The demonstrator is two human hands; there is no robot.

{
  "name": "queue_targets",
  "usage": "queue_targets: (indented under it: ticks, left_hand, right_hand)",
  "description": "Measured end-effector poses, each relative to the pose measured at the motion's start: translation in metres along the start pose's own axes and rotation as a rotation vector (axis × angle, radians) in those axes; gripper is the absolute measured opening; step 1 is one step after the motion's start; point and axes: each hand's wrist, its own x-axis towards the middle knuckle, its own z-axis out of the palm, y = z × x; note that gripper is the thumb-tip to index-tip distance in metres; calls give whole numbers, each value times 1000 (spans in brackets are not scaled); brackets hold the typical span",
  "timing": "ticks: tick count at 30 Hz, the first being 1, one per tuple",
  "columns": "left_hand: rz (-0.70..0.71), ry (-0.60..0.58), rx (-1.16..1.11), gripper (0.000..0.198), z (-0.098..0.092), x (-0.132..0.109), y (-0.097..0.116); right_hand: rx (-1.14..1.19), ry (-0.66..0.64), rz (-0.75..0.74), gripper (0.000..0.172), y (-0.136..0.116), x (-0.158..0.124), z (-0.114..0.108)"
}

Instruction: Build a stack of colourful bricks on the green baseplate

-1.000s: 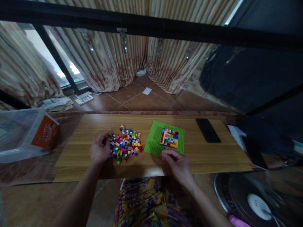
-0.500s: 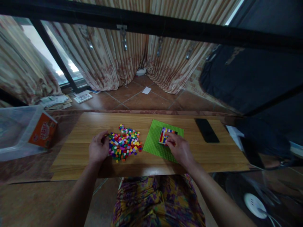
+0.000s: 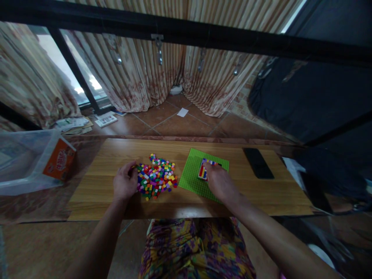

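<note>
- Brick panel (image 3: pixel 203 171): a flat patch of small coloured bricks, red, yellow, blue and purple, pressed onto the green baseplate (image 3: pixel 192 177) at its far right part. Only its left edge shows; the rest is under the hand.
- Right hand (image 3: pixel 220 184): lies over the panel, fingertips bent down onto its top. Grip narrow; cannot tell if a brick is pinched underneath.
- Progress, as judged: the panel fills only one part of the baseplate, and the near and left studs are bare. Much is left to cover.
- Brick pile (image 3: pixel 157 179): a large loose heap of mixed colours on the desk (image 3: pixel 261 195), just left of the baseplate. Plenty unused.
- Left hand (image 3: pixel 124 185): at the pile's left edge, touching it, fingers curled in. Cannot tell if the grip holds anything.
- Phone (image 3: pixel 258 163): dark, flat on the desk, right of the baseplate and apart from it.
- Clear bin (image 3: pixel 17 170) with an orange box (image 3: pixel 60 164) leaning against it, off the desk's left end.
- Nothing lies between pile and baseplate; the right hand itself hides most of the panel.
</note>
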Motion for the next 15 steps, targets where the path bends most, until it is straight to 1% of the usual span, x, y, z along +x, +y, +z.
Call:
queue_targets:
  ticks: [4,8,11,13,15]
  left_hand:
    - [14,6,-11,35,0,0,-1]
    - [20,21,-38,34,0,0,-1]
    - [14,1,-29,34,-1,-1,0]
    - [9,-1,-21,35,-1,-1,1]
    - [4,1,-14,35,-2,-1,3]
  right_hand:
    - [-56,-55,-4,42,-7,4,-6]
    - [-52,-86,-20,37,-15,8,-12]
    - [-117,-104,-42,34,-18,8,-14]
    - [-153,-95,-63,34,-15,5,-11]
    - [-137,-48,-78,39,-7,1,-3]
